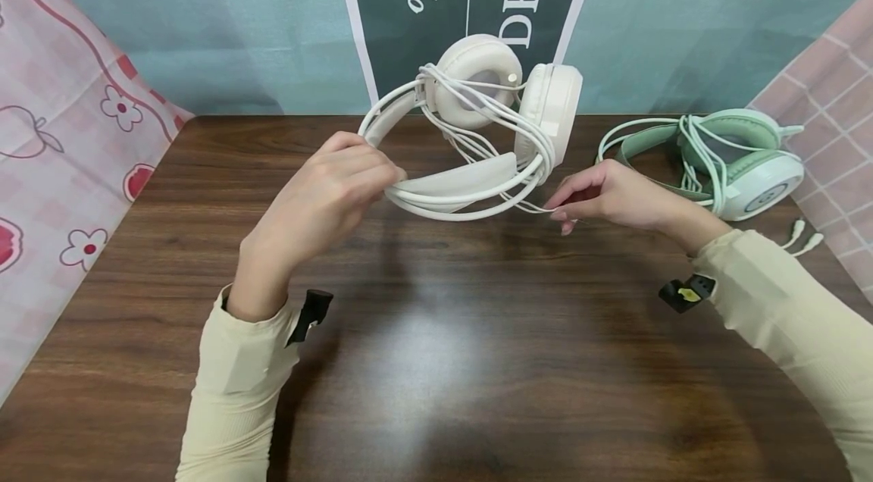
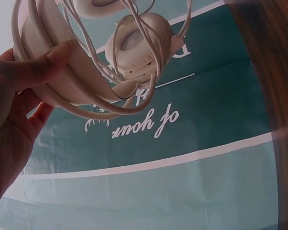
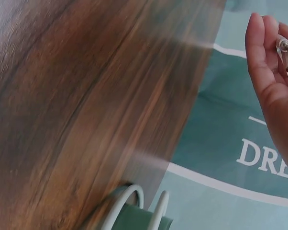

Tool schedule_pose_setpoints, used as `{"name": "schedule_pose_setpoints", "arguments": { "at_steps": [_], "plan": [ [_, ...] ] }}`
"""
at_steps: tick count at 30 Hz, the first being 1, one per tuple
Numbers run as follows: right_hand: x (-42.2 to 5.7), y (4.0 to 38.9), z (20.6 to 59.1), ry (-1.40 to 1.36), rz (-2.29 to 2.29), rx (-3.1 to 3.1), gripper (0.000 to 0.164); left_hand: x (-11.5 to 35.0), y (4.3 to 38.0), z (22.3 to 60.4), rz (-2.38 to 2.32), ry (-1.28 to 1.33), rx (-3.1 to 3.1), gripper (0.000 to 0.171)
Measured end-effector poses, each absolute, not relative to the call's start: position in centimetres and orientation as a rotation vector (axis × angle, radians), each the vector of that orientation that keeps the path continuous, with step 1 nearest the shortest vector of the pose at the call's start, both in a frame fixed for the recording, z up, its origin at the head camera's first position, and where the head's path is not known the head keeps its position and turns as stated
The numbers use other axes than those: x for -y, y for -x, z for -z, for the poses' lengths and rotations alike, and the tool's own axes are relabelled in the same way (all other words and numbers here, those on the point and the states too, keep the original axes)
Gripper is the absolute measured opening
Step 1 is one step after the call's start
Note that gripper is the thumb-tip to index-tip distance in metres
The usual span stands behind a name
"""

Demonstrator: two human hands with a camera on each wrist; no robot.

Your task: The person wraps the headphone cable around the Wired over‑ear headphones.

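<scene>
White headphones (image 1: 559,111) are held up over the wooden table, tilted, with both ear cups toward the back wall. My left hand (image 1: 334,183) grips them by the headband (image 2: 62,76), its thumb across the band. The white cable (image 1: 501,112) is wound in several loops around the headband and ear cups. At the right, my right hand (image 1: 607,198) pinches the cable's end between thumb and fingers. In the right wrist view, metal-tipped audio plugs (image 3: 286,52) lie against those fingers.
Green headphones (image 1: 764,186) with a wound cable lie at the table's back right, their white plugs (image 1: 808,241) beside them. A dark poster (image 1: 464,4) with white lettering hangs on the blue back cloth. Patterned cloths (image 1: 89,148) stand along both sides of the wooden table (image 1: 436,376).
</scene>
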State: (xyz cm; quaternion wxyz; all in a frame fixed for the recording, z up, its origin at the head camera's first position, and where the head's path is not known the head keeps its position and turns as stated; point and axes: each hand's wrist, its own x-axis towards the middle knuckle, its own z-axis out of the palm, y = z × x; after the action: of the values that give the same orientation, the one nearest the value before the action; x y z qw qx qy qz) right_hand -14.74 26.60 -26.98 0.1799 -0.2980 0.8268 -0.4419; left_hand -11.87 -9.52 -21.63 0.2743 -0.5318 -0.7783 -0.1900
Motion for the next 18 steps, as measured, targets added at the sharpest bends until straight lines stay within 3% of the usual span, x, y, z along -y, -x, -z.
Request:
{"name": "schedule_pose_setpoints", "arguments": {
  "at_steps": [18],
  "plan": [
    [-26.5, 13.5, 24.4, 1.066, 1.554, -2.07, 0.024, 8.9, 12.5, 22.2, 0.447, 1.42, 2.14, 0.02]
  ]
}}
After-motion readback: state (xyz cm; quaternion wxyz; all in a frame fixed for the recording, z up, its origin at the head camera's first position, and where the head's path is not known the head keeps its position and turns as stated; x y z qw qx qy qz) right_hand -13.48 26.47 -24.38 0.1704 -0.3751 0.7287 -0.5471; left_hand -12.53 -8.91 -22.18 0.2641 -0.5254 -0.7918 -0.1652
